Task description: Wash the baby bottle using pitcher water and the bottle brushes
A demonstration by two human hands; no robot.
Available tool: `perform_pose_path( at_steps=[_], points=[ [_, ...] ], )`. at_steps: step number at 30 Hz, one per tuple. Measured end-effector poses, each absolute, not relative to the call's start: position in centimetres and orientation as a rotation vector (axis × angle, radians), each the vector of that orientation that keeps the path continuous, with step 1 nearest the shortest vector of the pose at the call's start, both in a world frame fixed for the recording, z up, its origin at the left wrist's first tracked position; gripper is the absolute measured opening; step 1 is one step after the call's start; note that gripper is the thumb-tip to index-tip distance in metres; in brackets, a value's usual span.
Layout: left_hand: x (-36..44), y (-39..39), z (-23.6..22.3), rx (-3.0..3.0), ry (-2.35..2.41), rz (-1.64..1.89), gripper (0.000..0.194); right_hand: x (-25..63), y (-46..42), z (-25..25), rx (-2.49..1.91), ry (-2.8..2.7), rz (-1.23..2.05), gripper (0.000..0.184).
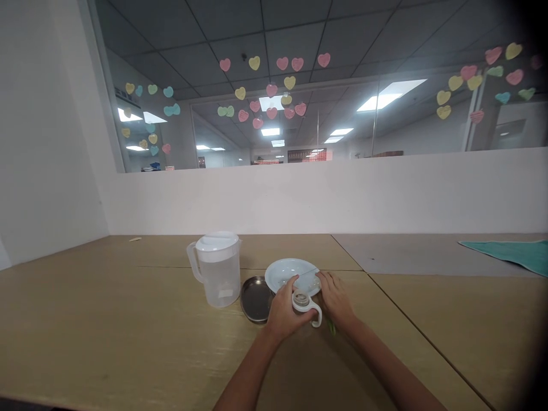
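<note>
"Hands and forearms reach from six o'clock toward a pale bowl (291, 265) on a tan counter (141, 342). What does the left hand (282, 313) hold?"

"A container with a white, hook-handled collar (303, 306), held near the bowl at about six o'clock. The left fingers are wrapped around its side, the thumb lying near the handle."

"And the right hand (339, 301)?"

"At the bowl's rim, four o'clock, its fingers bunched close together. Whether they pinch anything, I cannot tell; something clear in the bowl beside the fingertips is too indistinct to name."

"That sliver of green (331, 326)?"

"Mostly hidden, beside the right hand at five o'clock from the bowl."

"The surroundings?"

"A dark metal dish (257, 301) sits beside the bowl at eight o'clock. Farther out at nine, a lidded translucent pitcher (219, 277) stands upright, handle toward nine. Well apart at three lies a teal cloth (514, 254). At twelve, heart-shaped notes (271, 90) in pink, yellow, green and blue dot a window above a white wall (299, 197)."
</note>
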State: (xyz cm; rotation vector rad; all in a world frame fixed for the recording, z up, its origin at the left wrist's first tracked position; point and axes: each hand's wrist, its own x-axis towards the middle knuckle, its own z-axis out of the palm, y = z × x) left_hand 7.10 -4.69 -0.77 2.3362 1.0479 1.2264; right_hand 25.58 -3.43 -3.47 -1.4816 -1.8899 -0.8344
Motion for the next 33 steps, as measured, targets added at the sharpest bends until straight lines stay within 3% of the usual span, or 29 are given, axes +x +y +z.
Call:
perform_pose_path(
  at_steps=[7, 14, 19, 21, 24, 26, 29, 33],
  points=[
    [7.1, -4.8, -0.5, 2.335, 1.041, 1.225, 0.081, 25.6, -3.6, -3.0, -1.486, -1.933, -0.859, 0.025],
    [7.1, -4.7, -0.8, 2.341, 1.045, 1.217, 0.084, 25.8, -3.8, -3.1, -1.499, -1.945, -0.758, 0.037],
    [6.5, -4.3, -0.8, 2.417, 0.989, 1.243, 0.101, 25.9, -3.4, -3.6, -1.432, -1.924, -0.669, 0.051],
    [5.8, -3.9, -0.5, 2.491, 0.983, 1.379, 0.092, 25.8, -3.4, -3.5, -1.377, -1.876, -0.588, 0.049],
    [4.0, -2.9, 0.0, 2.378, 1.381, 1.885, 0.071, 25.7, -3.4, -3.3, -1.286, -1.799, -0.380, 0.045],
    [2.4, -2.2, 0.4, 2.083, 1.795, 2.192, 0.068, 25.6, -3.4, -3.1, -1.255, -1.733, -0.224, 0.043],
    [-0.2, -1.4, 1.0, 1.721, 2.187, 2.295, 0.079, 25.6, -3.2, -3.2, -1.303, -1.632, -0.030, 0.041],
    [-2.4, -0.6, 0.9, 1.478, 2.375, 2.144, 0.101, 25.9, -2.9, -3.6, -1.364, -1.614, 0.078, 0.036]
  ],
)
